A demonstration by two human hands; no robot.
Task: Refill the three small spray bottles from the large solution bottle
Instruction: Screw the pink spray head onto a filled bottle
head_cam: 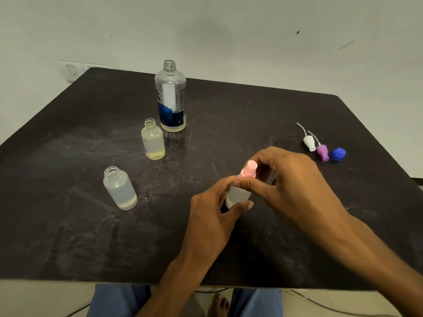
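Note:
My left hand (215, 209) grips the body of a small clear spray bottle (237, 194) standing near the table's middle. My right hand (288, 179) pinches its pink spray top (249, 169). Two other small bottles stand uncapped to the left: a frosted one (120, 188) with a little liquid at the bottom and a yellowish one (153, 140) behind it. The large solution bottle (170, 97), blue label, stands open at the back, with a little liquid in it.
On the dark table (68, 236), to the right, lie a white spray top (309, 141), a purple spray top (322, 152) and a blue cap (338, 153). A grey wall stands behind. My knees show below the table's front edge.

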